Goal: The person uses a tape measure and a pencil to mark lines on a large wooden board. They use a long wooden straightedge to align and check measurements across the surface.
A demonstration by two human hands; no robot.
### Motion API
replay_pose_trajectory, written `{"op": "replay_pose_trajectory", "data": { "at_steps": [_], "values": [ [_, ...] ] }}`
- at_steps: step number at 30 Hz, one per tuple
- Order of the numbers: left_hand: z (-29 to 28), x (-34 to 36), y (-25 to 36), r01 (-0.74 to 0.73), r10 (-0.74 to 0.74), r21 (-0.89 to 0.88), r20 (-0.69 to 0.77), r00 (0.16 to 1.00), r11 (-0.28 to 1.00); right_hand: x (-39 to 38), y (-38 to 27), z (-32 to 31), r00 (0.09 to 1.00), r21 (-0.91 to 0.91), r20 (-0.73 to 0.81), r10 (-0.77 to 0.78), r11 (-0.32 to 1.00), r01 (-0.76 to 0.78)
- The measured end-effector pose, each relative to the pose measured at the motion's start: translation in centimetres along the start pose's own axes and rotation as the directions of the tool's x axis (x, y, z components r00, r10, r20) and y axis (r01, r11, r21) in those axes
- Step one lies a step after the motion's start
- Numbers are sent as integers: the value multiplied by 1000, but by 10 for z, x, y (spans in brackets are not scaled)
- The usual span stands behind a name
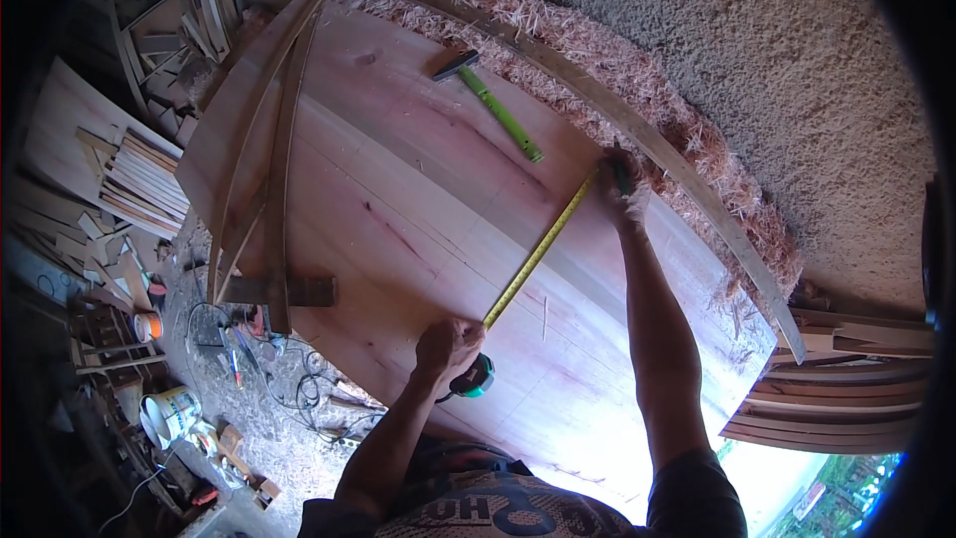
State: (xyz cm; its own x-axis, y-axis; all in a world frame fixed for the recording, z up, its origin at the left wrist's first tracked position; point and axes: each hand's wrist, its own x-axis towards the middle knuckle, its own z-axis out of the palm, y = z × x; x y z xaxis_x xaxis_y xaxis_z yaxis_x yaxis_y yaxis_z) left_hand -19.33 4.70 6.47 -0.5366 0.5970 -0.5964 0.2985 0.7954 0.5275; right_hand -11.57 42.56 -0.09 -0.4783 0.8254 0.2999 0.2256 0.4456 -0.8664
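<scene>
A wide wooden panel (368, 199) lies beneath me. A yellow tape (538, 249) stretches diagonally across it between my hands. My left hand (448, 347) is closed on the tape measure near the panel's lower edge, its green-and-black case (476, 379) below my fingers. At the far edge my right hand (623, 187) is closed at the tape's other end on a small dark object I cannot make out. A hammer with a green handle (498, 115) lies on the panel above the tape. Curved strips (291, 169) and a short block (299, 291) rest at its left side.
A long curved strip (657, 144) runs along the far edge over heaped shavings (607, 70) beside a rough wall (757, 60). Offcuts (139, 189) pile at the left, with cables and a white bucket (169, 413) lower down. Stacked curved boards (817, 403) stand at the lower right.
</scene>
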Motion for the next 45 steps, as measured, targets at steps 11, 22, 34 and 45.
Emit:
{"op": "replay_pose_trajectory", "data": {
  "at_steps": [11, 22, 34, 45],
  "values": [
    [22, 28, -52, 9, 58, -402, 153, 986, 915, 0, 1, 7, 998, -38, -25, -49, 998, 48],
    [0, 30, -29, 185, -74, -478, 242, 967, 859, -1, 0, 4, 999, -99, -18, -37, 994, 35],
    [-11, 22, -13, 139, -26, -500, 226, 974, 855, 3, 4, 1, 998, -89, 15, -68, 994, 69],
    [8, 36, -35, 166, -20, -533, 268, 963, 830, 1, 7, -2, 999, -73, -2, -53, 996, 52]
  ]
}}
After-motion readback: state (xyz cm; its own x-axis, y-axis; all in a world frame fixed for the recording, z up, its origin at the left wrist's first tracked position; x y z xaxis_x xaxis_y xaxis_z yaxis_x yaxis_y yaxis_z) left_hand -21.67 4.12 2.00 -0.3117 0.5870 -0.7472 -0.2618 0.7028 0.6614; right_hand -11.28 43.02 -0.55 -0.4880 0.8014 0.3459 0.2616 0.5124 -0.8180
